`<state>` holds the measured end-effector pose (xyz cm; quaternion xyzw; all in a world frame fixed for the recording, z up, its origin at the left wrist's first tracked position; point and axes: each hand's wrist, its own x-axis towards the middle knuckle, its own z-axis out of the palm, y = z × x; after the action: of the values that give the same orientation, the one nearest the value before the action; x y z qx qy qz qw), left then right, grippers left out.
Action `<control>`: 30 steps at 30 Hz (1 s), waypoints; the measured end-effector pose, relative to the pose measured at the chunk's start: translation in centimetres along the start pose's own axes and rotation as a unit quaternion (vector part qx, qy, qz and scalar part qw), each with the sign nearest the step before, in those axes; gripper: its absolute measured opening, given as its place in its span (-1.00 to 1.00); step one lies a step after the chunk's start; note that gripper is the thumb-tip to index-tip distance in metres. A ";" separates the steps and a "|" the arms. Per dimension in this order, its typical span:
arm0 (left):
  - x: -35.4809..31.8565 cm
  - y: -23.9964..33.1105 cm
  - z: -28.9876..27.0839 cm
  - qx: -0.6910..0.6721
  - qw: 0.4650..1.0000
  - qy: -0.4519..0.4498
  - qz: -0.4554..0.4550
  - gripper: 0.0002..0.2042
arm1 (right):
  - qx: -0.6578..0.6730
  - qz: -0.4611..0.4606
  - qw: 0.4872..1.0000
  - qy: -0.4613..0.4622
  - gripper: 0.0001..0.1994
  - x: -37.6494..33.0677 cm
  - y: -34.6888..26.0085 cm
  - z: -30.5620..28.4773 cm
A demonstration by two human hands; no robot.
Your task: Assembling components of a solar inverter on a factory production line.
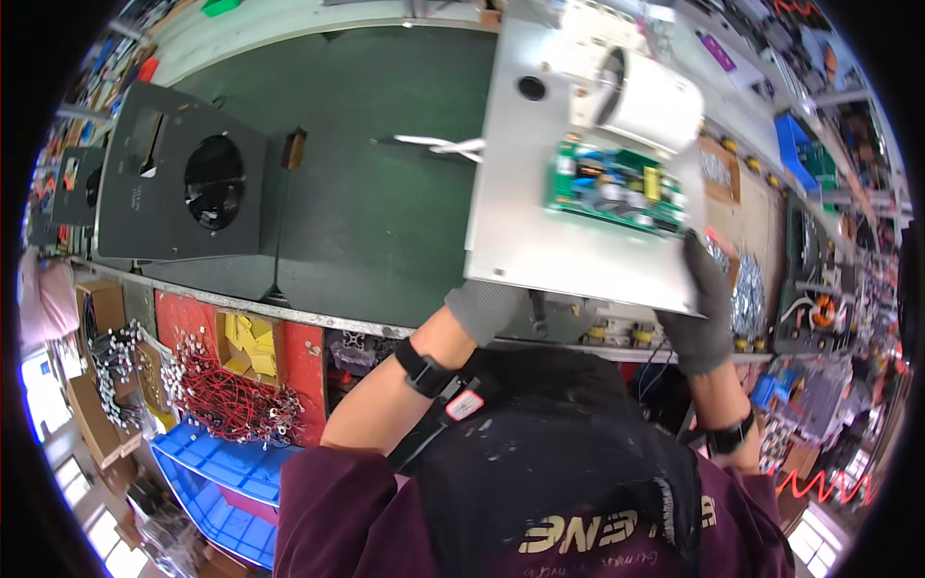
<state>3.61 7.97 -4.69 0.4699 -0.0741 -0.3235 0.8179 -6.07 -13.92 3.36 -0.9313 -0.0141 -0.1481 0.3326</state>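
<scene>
In the head view, a dark green worktop [385, 231] with a dark grey metal housing [145, 212] at its left fills the upper left; red wires [236, 395] and a blue plastic bin [217, 458] sit below its edge, amid a cluttered workshop. The silver metal panel [578, 255], bearing a green circuit board [617, 193] and a white cylinder [660, 101], is above the worktop's right side. The gloved right hand [699, 323] grips its lower right corner; the gloved left hand [487, 308] is under its lower left edge, fingers hidden, closure impossible to tell. The panel's top is blurred
</scene>
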 end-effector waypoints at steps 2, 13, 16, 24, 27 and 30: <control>0.8 -2.9 0.8 0.133 0.990 -0.002 0.049 -0.72 | 0.156 0.054 0.986 -0.030 -0.43 -1.2 1.6 1.8; 1.6 -6.8 2.5 0.711 0.680 0.058 0.170 -0.69 | 0.239 0.221 0.936 -0.137 -0.60 -6.7 6.9 6.3; 1.8 -7.0 2.4 0.741 0.644 0.064 0.178 -0.69 | 0.001 -0.011 0.989 -0.150 -0.61 -6.6 6.4 7.7; 0.8 -6.9 1.4 0.766 0.603 0.082 0.208 -0.66 | -0.026 -0.140 0.986 -0.086 -0.69 -5.7 8.6 10.3; 0.6 -7.3 1.5 0.779 0.586 0.128 0.181 -0.67 | 0.657 0.341 0.567 -0.362 -0.80 -5.5 8.3 10.1; 1.0 -7.7 1.5 0.807 0.567 0.123 0.113 -0.67 | 0.367 0.229 0.830 -0.351 -0.73 -5.9 7.0 9.2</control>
<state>0.17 3.59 -10.36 0.9577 -0.2552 0.0269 0.1300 -8.37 -13.24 -9.41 -0.7063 0.0309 0.2852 0.6472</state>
